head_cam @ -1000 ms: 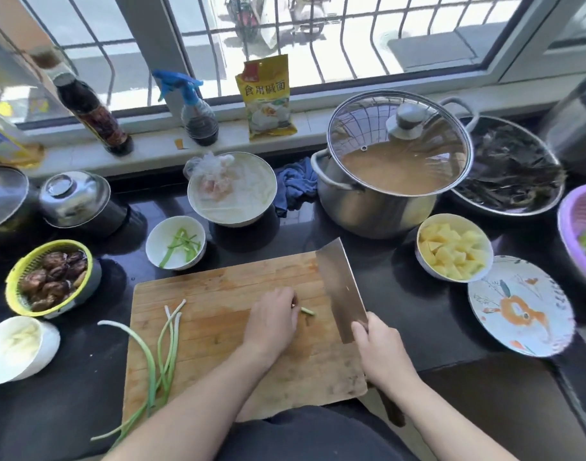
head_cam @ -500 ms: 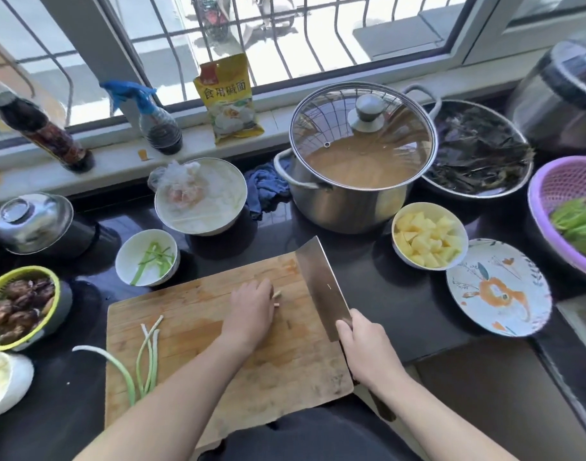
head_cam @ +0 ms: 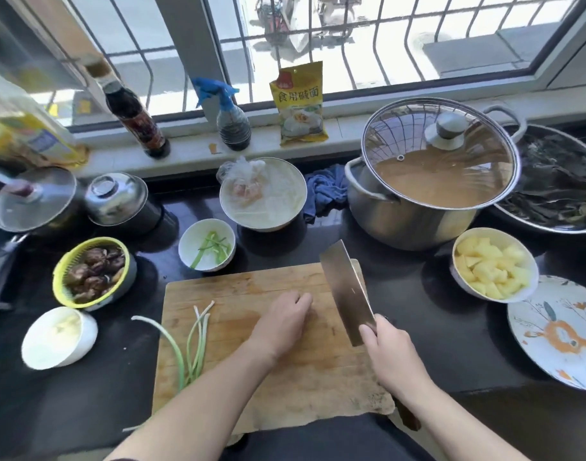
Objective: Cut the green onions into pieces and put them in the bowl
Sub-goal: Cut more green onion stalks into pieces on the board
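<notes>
Gone under the left hand [head_cam: 281, 322] are the onion bits; right hand [head_cam: 389, 352] still grips the cleaver [head_cam: 346, 291]; left's hold unclear.

cut onion piece now hidden under left hand [head_cam: 281, 322].

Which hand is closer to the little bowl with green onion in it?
Left. The left hand rests on the board just below and right of the bowl. The right hand holds the cleaver farther right, nearer the person.
</notes>
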A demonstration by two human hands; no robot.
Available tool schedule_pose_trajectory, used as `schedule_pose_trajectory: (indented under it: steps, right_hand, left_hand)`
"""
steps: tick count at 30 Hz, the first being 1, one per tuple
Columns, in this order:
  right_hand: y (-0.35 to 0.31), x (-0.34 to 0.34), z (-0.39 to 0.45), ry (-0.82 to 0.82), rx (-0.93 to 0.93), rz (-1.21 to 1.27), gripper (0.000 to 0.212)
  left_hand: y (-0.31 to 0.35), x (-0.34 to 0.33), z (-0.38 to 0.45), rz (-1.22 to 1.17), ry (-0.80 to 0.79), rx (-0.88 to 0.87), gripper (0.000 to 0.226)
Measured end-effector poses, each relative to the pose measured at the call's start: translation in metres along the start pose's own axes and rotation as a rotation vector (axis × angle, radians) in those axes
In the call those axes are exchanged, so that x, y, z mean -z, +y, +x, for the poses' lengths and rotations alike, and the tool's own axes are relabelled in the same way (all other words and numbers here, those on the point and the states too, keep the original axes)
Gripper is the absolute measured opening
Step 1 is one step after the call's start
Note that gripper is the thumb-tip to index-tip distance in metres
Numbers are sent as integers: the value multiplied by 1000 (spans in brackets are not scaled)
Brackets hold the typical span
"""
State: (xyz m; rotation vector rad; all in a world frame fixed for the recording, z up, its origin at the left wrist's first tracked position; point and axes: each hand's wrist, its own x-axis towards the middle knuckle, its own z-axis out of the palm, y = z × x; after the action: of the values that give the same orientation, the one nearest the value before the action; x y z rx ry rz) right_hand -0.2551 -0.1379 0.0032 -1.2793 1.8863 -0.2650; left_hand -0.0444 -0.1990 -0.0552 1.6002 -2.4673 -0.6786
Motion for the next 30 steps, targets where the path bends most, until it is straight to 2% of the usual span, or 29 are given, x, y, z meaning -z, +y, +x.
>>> schedule_pose_trajectory:
  steps: [4, 6, 8, 11, 12, 14, 16, 18, 20, 21, 25, 28, 30]
  right_hand:
    - [-11, -8, 1, 2, 17, 21, 27]
    - [-17, -14, 1, 5, 28, 10, 25]
    - [-22, -18, 0, 3, 36, -11, 25]
    - [-28, -25, -3, -9, 51, -39, 27]
    - [-29, -27, -4, -12, 57, -51, 27]
    - [-29, -29, -5, -10, 59, -59, 28]
    - [-28, -32, -8, -16, 51, -46, 29]
    - [-24, -37, -11, -27, 31, -21, 31]
    - [-21, -41, -16, -45, 13, -11, 32]
    - [-19, -42, -18, -58, 12, -19, 32]
    - [-12, -45, -23, -93, 25, -97, 33]
    - [-11, -43, -24, -112, 36, -97, 30]
    - [-11, -41, -25, -115, 45, -103, 28]
  left_hand:
    - [-58, 59, 11, -228, 413, 481, 19]
    - [-98, 99, 22, -214, 512, 643, 13]
    - [-125, 126, 36, -191, 448, 725, 4]
    - [-137, 144, 53, -179, 142, 745, 39]
    - [-137, 147, 52, -165, 107, 750, 48]
    - [-136, 154, 36, -169, 194, 750, 51]
    - [-134, 148, -2, -221, 288, 741, 32]
    - [-127, 121, -49, -194, 184, 775, 18]
    - [-111, 85, -90, -127, 11, 820, 22]
    - [-104, 69, -104, -94, -24, 837, 20]
    - [-94, 31, -126, -26, 11, 854, 16]
    - [-99, 32, -121, -87, 1, 909, 16]
    - [-98, 34, -112, -90, -13, 863, 16]
